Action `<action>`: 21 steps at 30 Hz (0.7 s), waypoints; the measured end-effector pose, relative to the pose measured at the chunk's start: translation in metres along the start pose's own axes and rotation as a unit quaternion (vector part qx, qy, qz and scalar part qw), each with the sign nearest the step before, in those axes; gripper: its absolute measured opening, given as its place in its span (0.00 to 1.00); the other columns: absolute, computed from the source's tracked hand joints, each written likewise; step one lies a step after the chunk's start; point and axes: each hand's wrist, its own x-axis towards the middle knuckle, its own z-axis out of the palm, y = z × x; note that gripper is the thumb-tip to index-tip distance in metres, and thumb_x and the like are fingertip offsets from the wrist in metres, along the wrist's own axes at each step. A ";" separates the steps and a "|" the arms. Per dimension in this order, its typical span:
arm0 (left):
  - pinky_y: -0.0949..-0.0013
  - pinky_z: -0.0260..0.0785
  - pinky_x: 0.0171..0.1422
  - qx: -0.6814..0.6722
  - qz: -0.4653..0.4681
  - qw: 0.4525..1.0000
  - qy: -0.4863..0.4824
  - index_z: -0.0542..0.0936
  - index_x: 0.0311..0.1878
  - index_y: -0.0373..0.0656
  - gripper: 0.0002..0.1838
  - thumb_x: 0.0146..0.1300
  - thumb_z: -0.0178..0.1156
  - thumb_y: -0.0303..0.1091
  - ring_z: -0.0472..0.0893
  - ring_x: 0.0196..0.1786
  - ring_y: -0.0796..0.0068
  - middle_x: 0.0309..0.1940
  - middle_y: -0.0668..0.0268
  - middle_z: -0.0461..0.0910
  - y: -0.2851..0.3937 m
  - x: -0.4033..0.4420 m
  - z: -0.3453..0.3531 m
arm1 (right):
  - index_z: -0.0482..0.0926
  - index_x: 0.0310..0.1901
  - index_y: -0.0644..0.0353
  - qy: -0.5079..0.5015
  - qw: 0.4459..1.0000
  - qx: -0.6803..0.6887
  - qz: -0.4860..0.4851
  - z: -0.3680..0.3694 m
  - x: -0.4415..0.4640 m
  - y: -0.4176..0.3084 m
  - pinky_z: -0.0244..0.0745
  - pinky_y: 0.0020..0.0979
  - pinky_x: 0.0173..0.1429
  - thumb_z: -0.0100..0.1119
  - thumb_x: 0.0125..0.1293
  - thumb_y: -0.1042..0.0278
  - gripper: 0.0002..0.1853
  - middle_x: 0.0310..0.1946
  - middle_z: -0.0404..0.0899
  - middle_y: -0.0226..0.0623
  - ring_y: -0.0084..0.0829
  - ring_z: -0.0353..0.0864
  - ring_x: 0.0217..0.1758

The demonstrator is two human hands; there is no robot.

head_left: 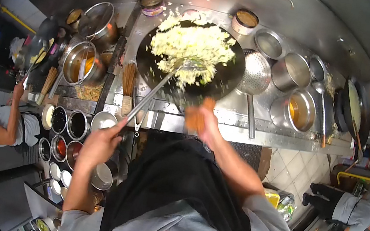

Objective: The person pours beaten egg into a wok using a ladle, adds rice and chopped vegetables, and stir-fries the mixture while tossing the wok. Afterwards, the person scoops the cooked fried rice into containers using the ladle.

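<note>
Ladle [152,94] slants across the near rim of the wok [229,75], its long axis running forward and rightward from the left hand [101,143], whose fingers wrap its handle; its head meets pale yellow food [182,41]. The right hand [210,128] grips a blurred brown cloth [195,119].

Left hand [101,143] gripping metal ladle [151,95]

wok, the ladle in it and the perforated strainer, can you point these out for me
Wok [231,74]: head view, on the bare dark inner wall.
Ladle [150,96]: head view, on the long metal handle.
Perforated strainer [254,76]: head view, on the holed bowl.
</note>
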 end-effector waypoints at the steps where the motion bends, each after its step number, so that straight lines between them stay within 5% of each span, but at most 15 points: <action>1: 0.49 0.74 0.49 0.014 -0.027 0.999 -0.042 0.71 0.71 0.64 0.32 0.64 0.62 0.29 0.83 0.46 0.44 0.41 0.49 0.84 0.009 -0.002 -0.014 | 0.73 0.55 0.71 -0.015 0.999 0.034 -0.016 0.012 0.028 -0.011 0.82 0.44 0.48 0.51 0.68 0.63 0.21 0.46 0.81 0.48 0.42 0.82 0.45; 3: 0.48 0.74 0.49 0.063 0.013 0.997 -0.030 0.69 0.72 0.65 0.31 0.66 0.59 0.31 0.83 0.44 0.43 0.40 0.49 0.84 0.011 0.025 0.006 | 0.73 0.55 0.70 -0.015 0.999 0.024 -0.019 0.008 0.100 -0.010 0.82 0.44 0.48 0.53 0.67 0.64 0.20 0.45 0.82 0.48 0.44 0.84 0.44; 7: 0.46 0.75 0.45 0.100 0.062 0.990 0.072 0.67 0.74 0.64 0.32 0.66 0.57 0.31 0.83 0.37 0.45 0.34 0.49 0.84 -0.013 0.095 0.101 | 0.77 0.53 0.71 -0.065 0.998 -0.001 -0.028 -0.025 0.046 0.030 0.82 0.44 0.49 0.53 0.66 0.63 0.21 0.47 0.83 0.49 0.44 0.85 0.46; 12: 0.50 0.76 0.45 0.030 0.064 0.994 0.089 0.70 0.72 0.62 0.35 0.61 0.65 0.29 0.83 0.38 0.46 0.35 0.49 0.84 0.002 0.032 0.063 | 0.78 0.55 0.71 -0.100 0.990 -0.055 -0.087 -0.112 0.059 0.081 0.81 0.42 0.54 0.51 0.64 0.65 0.22 0.48 0.82 0.50 0.43 0.84 0.48; 16: 0.48 0.75 0.49 0.028 0.010 0.999 -0.028 0.71 0.72 0.61 0.35 0.61 0.64 0.25 0.84 0.46 0.46 0.44 0.46 0.83 0.008 -0.002 -0.007 | 0.73 0.50 0.69 0.010 0.999 0.039 -0.036 0.023 0.034 -0.025 0.83 0.46 0.51 0.54 0.64 0.70 0.15 0.43 0.82 0.47 0.43 0.84 0.48; 21: 0.45 0.74 0.42 0.089 0.048 0.992 0.078 0.65 0.75 0.63 0.35 0.65 0.61 0.31 0.82 0.35 0.43 0.35 0.47 0.83 -0.030 0.076 0.095 | 0.76 0.54 0.69 -0.051 0.997 -0.018 -0.049 -0.017 0.040 0.017 0.81 0.45 0.54 0.53 0.64 0.64 0.21 0.45 0.82 0.48 0.43 0.83 0.47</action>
